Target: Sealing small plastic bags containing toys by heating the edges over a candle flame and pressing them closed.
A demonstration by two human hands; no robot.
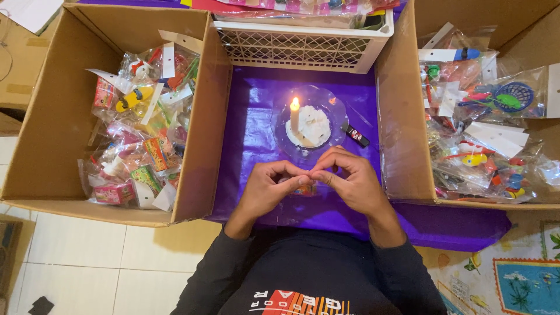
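My left hand (266, 188) and my right hand (350, 182) meet over a purple sheet (256, 131), fingertips pinched together on a small clear plastic packet (304, 189) with something colourful inside. Most of the packet is hidden by my fingers. Just beyond my hands a lit white candle (294, 115) stands in a pool of wax on a clear glass dish (335, 114). A small dark lighter (356, 136) lies to the right of the dish.
An open cardboard box (52, 116) on the left holds several bagged small toys (143, 128). Another cardboard box (399, 116) on the right holds more bagged toys (484, 134). A white plastic lattice crate (297, 46) stands behind the candle. Tiled floor lies lower left.
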